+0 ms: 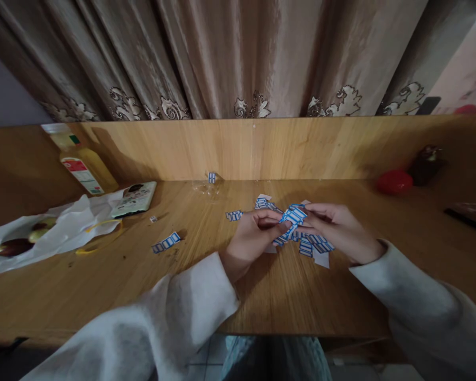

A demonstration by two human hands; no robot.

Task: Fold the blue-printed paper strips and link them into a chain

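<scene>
Above the middle of the desk, my left hand [254, 235] pinches a small bunch of white paper labels with blue borders [295, 214] between thumb and fingers. My right hand [339, 227] meets it from the other side, its fingers closed on the right edge of the same bunch. Under and around both hands lies a loose heap of similar labels [319, 243], partly hidden by the fingers. Plain white scraps [321, 258] stick out among them. A separate label strip [166, 242] rests to the left, and a small label piece [211, 177] stands near the back board.
Far left stands a bottle of yellowish liquid [85, 164]. Before it are a printed packet [137, 198] and a white plastic bag [75, 214] with fruit-like items on it. A red round object [394, 181] and a dark bottle [426, 166] sit back right. A wooden board [174, 151] closes the rear.
</scene>
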